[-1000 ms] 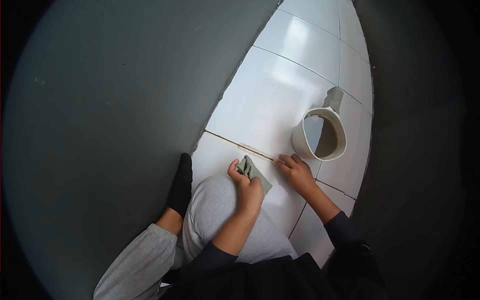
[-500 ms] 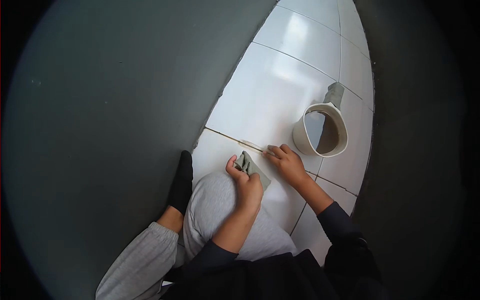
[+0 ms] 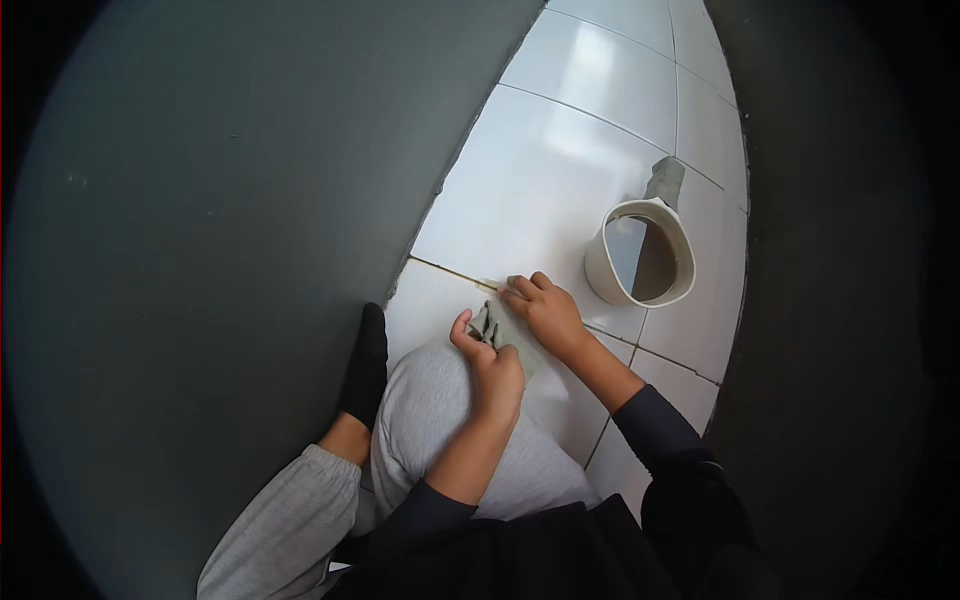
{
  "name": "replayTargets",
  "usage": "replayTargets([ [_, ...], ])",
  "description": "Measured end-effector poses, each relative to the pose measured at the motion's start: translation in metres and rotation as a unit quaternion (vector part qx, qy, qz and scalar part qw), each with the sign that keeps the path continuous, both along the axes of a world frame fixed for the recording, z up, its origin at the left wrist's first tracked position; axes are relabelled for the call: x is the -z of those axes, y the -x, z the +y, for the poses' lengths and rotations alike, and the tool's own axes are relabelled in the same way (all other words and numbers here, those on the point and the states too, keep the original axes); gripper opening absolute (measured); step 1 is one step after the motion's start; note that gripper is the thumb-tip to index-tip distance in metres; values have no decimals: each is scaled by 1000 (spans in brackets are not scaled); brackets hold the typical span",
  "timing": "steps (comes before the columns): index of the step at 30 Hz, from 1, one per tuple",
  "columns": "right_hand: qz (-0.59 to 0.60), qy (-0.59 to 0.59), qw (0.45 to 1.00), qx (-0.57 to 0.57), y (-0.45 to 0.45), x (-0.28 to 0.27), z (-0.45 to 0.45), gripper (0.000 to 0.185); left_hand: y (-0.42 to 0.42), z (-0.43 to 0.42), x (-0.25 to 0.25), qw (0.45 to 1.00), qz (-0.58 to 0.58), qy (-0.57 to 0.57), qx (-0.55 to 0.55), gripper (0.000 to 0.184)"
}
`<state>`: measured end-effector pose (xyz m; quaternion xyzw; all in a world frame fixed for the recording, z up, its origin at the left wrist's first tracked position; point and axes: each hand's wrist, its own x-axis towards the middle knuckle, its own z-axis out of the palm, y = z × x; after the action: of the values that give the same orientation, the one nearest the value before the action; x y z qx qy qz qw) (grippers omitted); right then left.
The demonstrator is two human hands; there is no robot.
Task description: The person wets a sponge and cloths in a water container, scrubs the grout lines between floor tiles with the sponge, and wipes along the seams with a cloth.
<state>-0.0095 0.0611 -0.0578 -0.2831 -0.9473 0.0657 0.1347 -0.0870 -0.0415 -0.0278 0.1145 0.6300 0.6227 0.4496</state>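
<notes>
My left hand (image 3: 491, 368) is closed on a crumpled grey-green cloth (image 3: 515, 352), just above my bent knee. To its upper right, my right hand (image 3: 543, 312) is closed with its fingertips down at the dark grout line (image 3: 445, 269) between white tiles. Whatever those fingertips hold, if anything, is too small to make out. A small wet patch (image 3: 485, 284) shows on the grout beside them. Right of my right hand stands a white container (image 3: 603, 270) of murky brown liquid, its surface reflecting light.
A grey-green cloth (image 3: 665, 180) lies behind the container. White floor tiles (image 3: 520, 180) run away between a dark grey wall (image 3: 250, 200) on the left and a dark surface (image 3: 830, 250) on the right. My black-socked foot (image 3: 365, 365) rests near the left edge.
My right hand has moved left and slightly up along the grout line, closer to the cloth in my left hand. My left hand has stayed nearly still.
</notes>
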Motion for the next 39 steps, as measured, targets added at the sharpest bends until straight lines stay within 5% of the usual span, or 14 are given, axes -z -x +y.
replayTargets([
  [7,-25,-14,999,38,-78,-6,-14,34,-5,3,-5,1000,-20,13,5,69],
  [15,37,-19,999,8,9,4,-1,32,-2,2,-8,1000,-27,-2,-3,70],
  [24,-8,-21,999,37,-85,-1,-15,37,-5,4,-3,1000,-5,12,2,69],
  [33,26,23,999,19,19,6,-2,37,-2,0,-2,1000,-17,-8,-9,69],
  [39,1,-4,1000,24,-77,-2,-11,38,-1,3,-5,1000,-23,2,-5,68],
])
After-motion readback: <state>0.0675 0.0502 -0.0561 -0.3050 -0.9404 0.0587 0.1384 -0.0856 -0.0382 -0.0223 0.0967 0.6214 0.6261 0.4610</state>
